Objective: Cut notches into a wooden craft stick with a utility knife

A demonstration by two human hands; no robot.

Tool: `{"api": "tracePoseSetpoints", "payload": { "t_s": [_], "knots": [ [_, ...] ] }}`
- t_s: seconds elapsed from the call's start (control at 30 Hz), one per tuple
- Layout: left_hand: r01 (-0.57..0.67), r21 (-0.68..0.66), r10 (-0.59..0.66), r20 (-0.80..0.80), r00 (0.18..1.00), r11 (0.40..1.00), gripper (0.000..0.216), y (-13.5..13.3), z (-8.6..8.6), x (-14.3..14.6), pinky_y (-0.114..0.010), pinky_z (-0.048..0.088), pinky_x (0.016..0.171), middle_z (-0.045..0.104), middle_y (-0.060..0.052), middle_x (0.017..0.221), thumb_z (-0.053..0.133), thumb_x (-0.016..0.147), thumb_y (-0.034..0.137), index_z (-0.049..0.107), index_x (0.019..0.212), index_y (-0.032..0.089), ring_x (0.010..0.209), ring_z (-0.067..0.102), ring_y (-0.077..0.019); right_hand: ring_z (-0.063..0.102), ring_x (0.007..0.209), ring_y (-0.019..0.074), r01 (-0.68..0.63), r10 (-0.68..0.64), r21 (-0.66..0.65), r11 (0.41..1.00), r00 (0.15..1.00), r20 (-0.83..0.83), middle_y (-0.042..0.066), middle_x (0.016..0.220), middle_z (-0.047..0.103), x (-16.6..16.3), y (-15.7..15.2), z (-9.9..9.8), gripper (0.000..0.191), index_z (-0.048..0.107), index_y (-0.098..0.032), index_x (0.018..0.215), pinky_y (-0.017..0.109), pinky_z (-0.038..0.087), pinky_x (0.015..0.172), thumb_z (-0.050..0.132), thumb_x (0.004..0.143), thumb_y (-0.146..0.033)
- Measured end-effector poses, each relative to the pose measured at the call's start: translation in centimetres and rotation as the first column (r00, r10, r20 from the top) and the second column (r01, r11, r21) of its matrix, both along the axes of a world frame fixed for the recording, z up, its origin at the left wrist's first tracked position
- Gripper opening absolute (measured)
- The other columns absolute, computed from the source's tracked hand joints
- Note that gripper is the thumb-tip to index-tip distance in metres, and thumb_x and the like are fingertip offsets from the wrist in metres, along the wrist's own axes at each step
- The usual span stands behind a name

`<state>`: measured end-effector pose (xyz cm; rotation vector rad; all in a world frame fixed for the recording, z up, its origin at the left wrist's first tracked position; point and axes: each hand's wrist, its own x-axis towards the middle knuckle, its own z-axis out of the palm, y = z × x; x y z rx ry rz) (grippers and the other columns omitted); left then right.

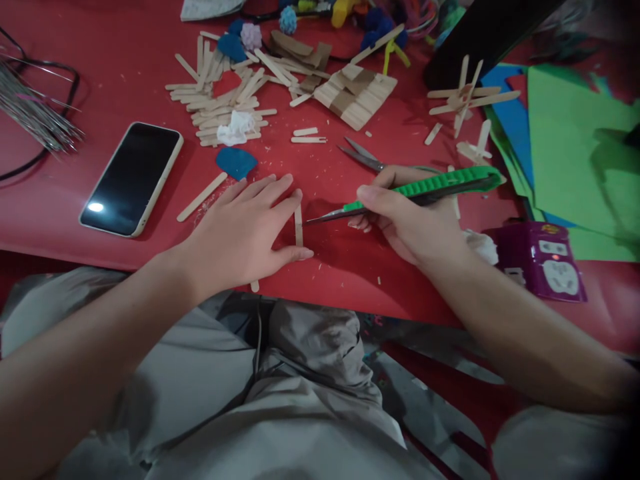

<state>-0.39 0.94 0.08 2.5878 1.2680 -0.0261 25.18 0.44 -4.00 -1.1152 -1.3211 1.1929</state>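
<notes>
My left hand [245, 227] lies flat on the red table, fingers outstretched, with thumb and index finger at the two ends of a short wooden craft stick [299, 225]. In my right hand [410, 220] is a green utility knife [440, 185], gripped like a pen. Its blade points left, and the tip is at the side of that stick; whether it touches cannot be made out. Scissors [361, 155] lie just beyond my right hand, partly hidden by it. A blue scrap [237, 162] and another craft stick [202, 197] rest by my left fingers.
A phone [133, 179] lies at left near thin metal wires [40, 107]. Piled craft sticks [220, 107] and a taped stick panel [356, 93] sit at the back. On the right are a purple socket adapter [540, 260], coloured sheets [580, 160] and a stick assembly [463, 100].
</notes>
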Motion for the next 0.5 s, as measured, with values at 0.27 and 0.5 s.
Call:
{"api": "tracePoseSetpoints", "payload": {
  "t_s": [0.27, 0.5],
  "knots": [
    [-0.028, -0.011, 0.028, -0.032, 0.999, 1.0, 0.079, -0.01, 0.11, 0.26, -0.061, 0.043, 0.137, 0.046, -0.019, 0.184, 0.078, 0.104, 0.055, 0.058, 0.17, 0.016, 0.168, 0.048, -0.0454, 0.064, 0.05, 0.0108, -0.006, -0.001, -0.097, 0.995, 0.997, -0.078, -0.005, 0.058, 0.07, -0.42, -0.36, 0.5, 0.037, 0.076, -0.026, 0.068, 0.024, 0.056, 0.054, 0.103, 0.083, -0.046],
    [-0.032, -0.026, 0.03, -0.075, 0.997, 0.999, 0.081, -0.03, 0.57, 0.66, -0.059, 0.041, 0.138, 0.044, -0.021, 0.185, 0.081, 0.103, 0.051, 0.057, 0.17, 0.013, 0.169, 0.046, -0.0448, 0.063, 0.05, 0.0123, 0.023, -0.026, -0.095, 0.995, 0.999, -0.028, -0.004, 0.058, 0.07, -0.53, -0.42, 0.52, 0.037, 0.077, -0.026, 0.067, 0.027, 0.053, 0.052, 0.104, 0.081, -0.047]
  ]
}}
